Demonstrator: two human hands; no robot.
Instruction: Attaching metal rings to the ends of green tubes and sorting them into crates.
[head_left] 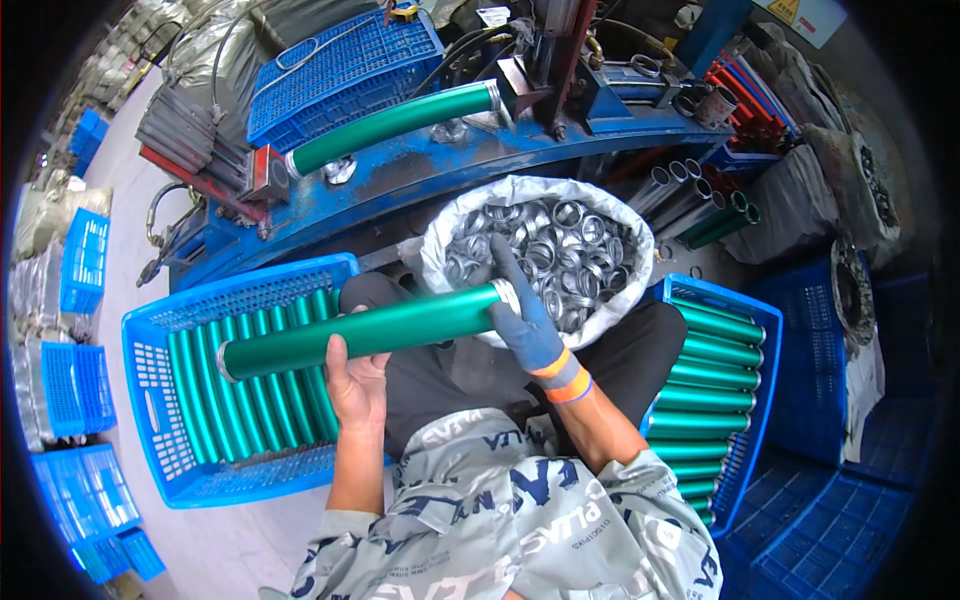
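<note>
A long green metal tube (410,322) lies across my lap, tilted up slightly to the right. My bare left hand (356,385) is closed round its underside near the middle, thumb toward me. At the tube's right end sits a silver ring (507,294). My right hand (527,322), in a grey-blue glove with an orange-striped cuff, holds that end, its fingers reaching up past the ring. Just behind it stands a white sack (440,232) full of loose silver rings (570,255). Another silver band rims the tube's left end.
Blue crates of green tubes stand at my left (150,400) and right (772,370). Ahead, a blue bench (400,180) carries a second green tube (395,125) between two machine fixtures. Bare metal tubes (680,190) lean at the right. Stacked blue crates (80,490) line the far left.
</note>
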